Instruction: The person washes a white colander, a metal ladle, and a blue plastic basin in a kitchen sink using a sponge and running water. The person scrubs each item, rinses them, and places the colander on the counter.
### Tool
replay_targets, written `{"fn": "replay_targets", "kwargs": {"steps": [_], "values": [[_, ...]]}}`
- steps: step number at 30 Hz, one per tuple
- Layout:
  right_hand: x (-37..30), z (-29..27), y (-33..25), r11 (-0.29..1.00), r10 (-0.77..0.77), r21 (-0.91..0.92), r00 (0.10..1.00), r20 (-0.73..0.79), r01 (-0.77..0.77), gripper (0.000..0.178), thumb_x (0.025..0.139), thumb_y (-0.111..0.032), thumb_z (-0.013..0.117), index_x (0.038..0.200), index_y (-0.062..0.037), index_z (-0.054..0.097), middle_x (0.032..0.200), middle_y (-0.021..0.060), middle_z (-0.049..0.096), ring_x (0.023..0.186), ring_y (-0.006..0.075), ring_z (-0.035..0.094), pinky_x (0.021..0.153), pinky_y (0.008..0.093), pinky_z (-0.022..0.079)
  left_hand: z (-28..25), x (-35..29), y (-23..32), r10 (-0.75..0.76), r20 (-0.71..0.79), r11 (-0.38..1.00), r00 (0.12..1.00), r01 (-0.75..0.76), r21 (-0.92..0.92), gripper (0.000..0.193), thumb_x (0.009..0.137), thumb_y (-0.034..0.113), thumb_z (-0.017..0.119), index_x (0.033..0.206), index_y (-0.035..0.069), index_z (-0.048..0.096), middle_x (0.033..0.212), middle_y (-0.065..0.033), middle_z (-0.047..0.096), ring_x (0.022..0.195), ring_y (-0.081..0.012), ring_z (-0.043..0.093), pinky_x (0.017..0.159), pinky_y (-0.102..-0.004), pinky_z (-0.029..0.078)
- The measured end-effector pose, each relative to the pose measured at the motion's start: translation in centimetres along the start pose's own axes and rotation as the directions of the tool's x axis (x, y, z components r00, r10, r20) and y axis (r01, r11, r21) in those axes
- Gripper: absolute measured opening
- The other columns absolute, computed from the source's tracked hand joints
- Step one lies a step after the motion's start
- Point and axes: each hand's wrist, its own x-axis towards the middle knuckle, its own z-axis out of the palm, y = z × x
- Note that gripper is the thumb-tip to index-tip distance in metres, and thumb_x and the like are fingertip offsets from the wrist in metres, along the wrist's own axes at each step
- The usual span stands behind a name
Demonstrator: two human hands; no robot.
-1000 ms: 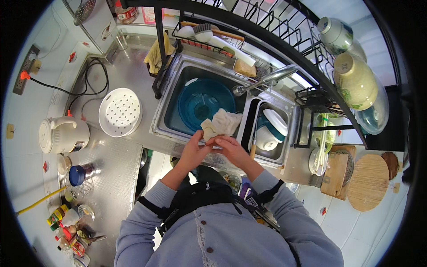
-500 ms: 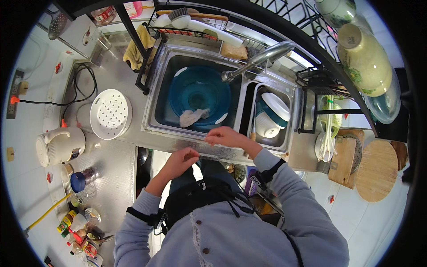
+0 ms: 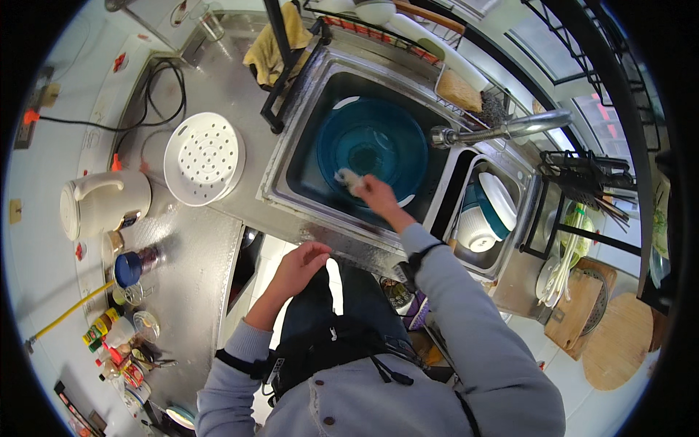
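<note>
Head view: right hand (image 3: 378, 195) around a pale cloth (image 3: 349, 180) at the blue basin (image 3: 402, 138), left hand (image 3: 300, 265) free, loosely curled.

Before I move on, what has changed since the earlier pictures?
The white cloth, let go into the teal basin, is now held there by the right hand, which reached forward. The left hand, once on the cloth too, is empty. Basin and white perforated tray stayed put.

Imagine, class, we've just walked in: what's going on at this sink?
A person's right hand grips a crumpled whitish cloth at the near side of a round blue plastic basin, which sits in the larger stainless-steel sink bowl. The left hand, with nothing visible in it, is near the grey metal counter.
</note>
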Motion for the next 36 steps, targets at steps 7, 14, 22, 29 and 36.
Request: {"fn": "replay_targets", "kwargs": {"steps": [7, 14, 22, 29, 36], "values": [[-6.2, -11.3, -5.6, 0.697, -0.072, 0.711, 0.995, -0.066, 0.097, 0.031, 0.097, -0.025, 0.058, 0.120, -0.0054, 0.055, 0.110, 0.0017, 0.061, 0.100, 0.0122, 0.056, 0.087, 0.0276, 0.046, 0.0, 2.6, 0.1, 0.028, 0.041, 0.994, 0.999, -0.023, -0.111, 0.022, 0.094, 0.017, 0.060, 0.108, 0.000, 0.062, 0.095, -0.0042, 0.067, 0.092, -0.0119, 0.062, 0.081, -0.0261, 0.049], [-10.5, -15.0, -11.6, 0.496, -0.049, 0.866, 0.998, -0.049, 0.067, 0.031, 0.098, -0.024, 0.056, 0.123, -0.0068, 0.053, 0.112, 0.0016, 0.060, 0.102, 0.0115, 0.057, 0.090, 0.0276, 0.047, 2.8, 8.2, 4.6, -0.233, 0.149, 0.866, 0.961, 0.275, -0.417, 0.057, 0.098, 0.042, 0.052, 0.134, -0.002, 0.047, 0.126, -0.0129, 0.057, 0.118, -0.0202, 0.053, 0.098, -0.0339, 0.043], [-15.1, -14.7, -8.6, 0.529, -0.055, 0.848, 0.995, 0.081, -0.040, 0.026, 0.096, -0.022, 0.058, 0.118, -0.0077, 0.055, 0.106, -0.0011, 0.059, 0.097, 0.0099, 0.056, 0.086, 0.0282, 0.046, 5.8, 14.2, 7.1, -0.184, 0.167, 0.416, 0.969, 0.230, -0.880, 0.050, 0.091, 0.028, 0.067, 0.127, -0.002, 0.047, 0.128, -0.0131, 0.055, 0.121, -0.0262, 0.052, 0.104, -0.0413, 0.042], [-13.7, -14.0, -5.1, 0.901, -0.008, 0.433, 0.998, -0.061, 0.034, 0.042, 0.091, -0.023, 0.064, 0.125, -0.0027, 0.050, 0.114, 0.0079, 0.058, 0.106, 0.0173, 0.055, 0.090, 0.0314, 0.045, 4.9, 13.3, 9.9, 0.124, 0.076, 0.556, 0.989, -0.006, -0.831, 0.040, 0.093, 0.008, 0.061, 0.130, 0.004, 0.048, 0.127, -0.0094, 0.056, 0.118, -0.0223, 0.055, 0.102, -0.0371, 0.044], [-9.1, -13.3, -7.7, 0.850, -0.142, 0.470, 0.964, -0.227, 0.236, 0.049, 0.088, -0.025, 0.069, 0.126, -0.0014, 0.051, 0.127, 0.0118, 0.053, 0.116, 0.0197, 0.051, 0.093, 0.0325, 0.045, 4.8, 11.4, 12.5, 0.203, 0.211, 0.707, 0.956, 0.006, -0.708, 0.049, 0.091, 0.005, 0.061, 0.137, 0.005, 0.043, 0.132, -0.0077, 0.052, 0.121, -0.0202, 0.052, 0.104, -0.0344, 0.043]]}}
